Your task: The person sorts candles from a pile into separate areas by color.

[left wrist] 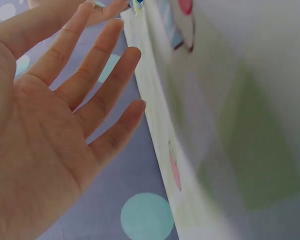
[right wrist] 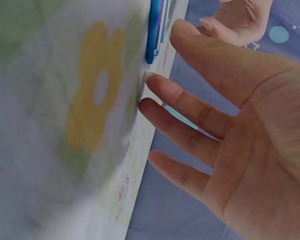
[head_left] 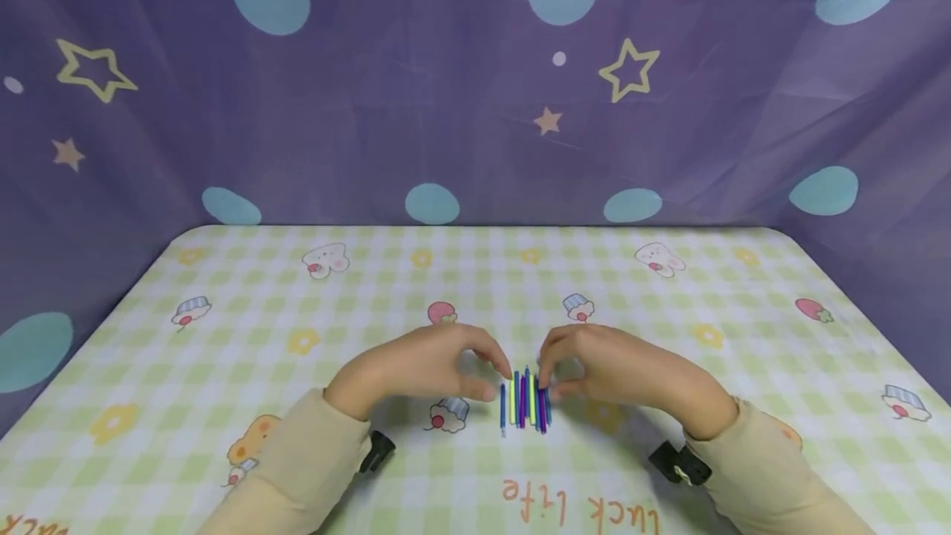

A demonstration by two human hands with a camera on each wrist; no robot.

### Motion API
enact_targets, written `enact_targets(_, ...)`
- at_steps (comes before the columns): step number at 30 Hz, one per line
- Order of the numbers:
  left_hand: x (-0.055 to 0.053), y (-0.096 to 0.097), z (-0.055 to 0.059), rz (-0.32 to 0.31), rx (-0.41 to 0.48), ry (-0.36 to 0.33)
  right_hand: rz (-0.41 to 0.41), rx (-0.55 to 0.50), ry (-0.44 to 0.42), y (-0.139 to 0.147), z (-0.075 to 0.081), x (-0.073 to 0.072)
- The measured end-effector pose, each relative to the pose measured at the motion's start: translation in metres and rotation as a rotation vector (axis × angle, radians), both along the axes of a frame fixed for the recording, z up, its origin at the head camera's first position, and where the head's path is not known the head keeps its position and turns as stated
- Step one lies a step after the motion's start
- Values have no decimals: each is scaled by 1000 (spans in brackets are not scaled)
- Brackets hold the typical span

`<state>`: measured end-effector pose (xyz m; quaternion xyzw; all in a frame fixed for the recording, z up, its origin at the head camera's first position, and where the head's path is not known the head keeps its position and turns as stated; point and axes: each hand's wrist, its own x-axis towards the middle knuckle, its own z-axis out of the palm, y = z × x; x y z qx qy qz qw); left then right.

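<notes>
A row of several thin blue, yellow and purple sticks lies side by side on the checked tablecloth. One blue stick sits slightly apart at the row's left end. My left hand arches at the left of the row, thumb and forefinger spread, fingertips close by the sticks. From the other side my right hand reaches in, its fingertips right at the row's right edge. Both wrist views show loosely spread fingers and bare palms. The right wrist view also catches the end of a blue stick near the thumb.
The tablecloth is printed with cupcakes, flowers and rabbits, and lettering runs nearest me. Behind the table's far edge hangs a purple curtain with stars and ovals. A black strap device shows at my left wrist, another at my right.
</notes>
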<state>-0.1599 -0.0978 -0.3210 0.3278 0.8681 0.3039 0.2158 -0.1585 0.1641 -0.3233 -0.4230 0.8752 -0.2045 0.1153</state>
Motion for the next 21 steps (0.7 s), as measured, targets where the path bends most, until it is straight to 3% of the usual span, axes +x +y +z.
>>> enact_targets(10,7,11,-2,-54,-93,108,-5,23,49,-1,-4,1)
enact_targets(21,13,11,-3,-33,-156,124,-15,27,79,1,-7,0)
